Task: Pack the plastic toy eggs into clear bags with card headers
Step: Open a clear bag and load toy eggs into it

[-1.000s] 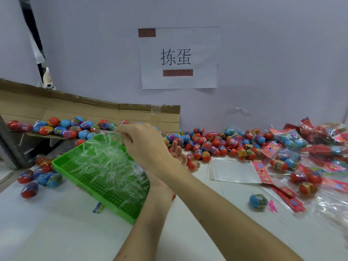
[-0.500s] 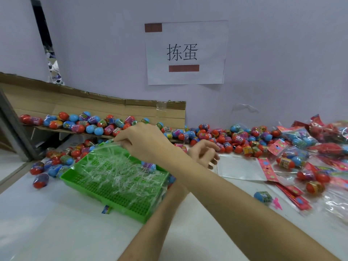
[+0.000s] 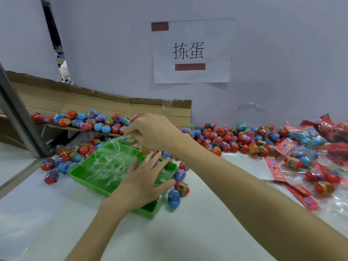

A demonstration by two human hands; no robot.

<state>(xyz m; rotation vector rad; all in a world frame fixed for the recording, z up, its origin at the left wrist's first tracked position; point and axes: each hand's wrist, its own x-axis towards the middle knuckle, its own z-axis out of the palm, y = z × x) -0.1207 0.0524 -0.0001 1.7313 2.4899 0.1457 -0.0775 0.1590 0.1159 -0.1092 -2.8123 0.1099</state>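
Note:
A green perforated tray (image 3: pixel 81 171) sits left of centre, filled with clear plastic strips (image 3: pixel 111 162). My right hand (image 3: pixel 153 131) reaches across to the tray's far edge and pinches a bunch of that clear plastic. My left hand (image 3: pixel 144 182) lies with spread fingers over the tray's right half. Loose red and blue toy eggs (image 3: pixel 226 140) are heaped along the wall, and a blue egg (image 3: pixel 173 198) lies beside the tray's right corner. An empty clear bag (image 3: pixel 246 164) with a pink card header (image 3: pixel 274 168) lies flat to the right.
More eggs (image 3: pixel 88 121) line a cardboard ledge at back left, and several lie on the table left of the tray (image 3: pixel 56 164). Filled bags (image 3: pixel 307 137) and loose headers (image 3: pixel 303 196) crowd the right side. A paper sign (image 3: pixel 192 51) hangs on the wall.
My left hand has come out from behind my right arm and settled onto the tray's right half. My right hand stays pinching plastic at the tray's far edge.

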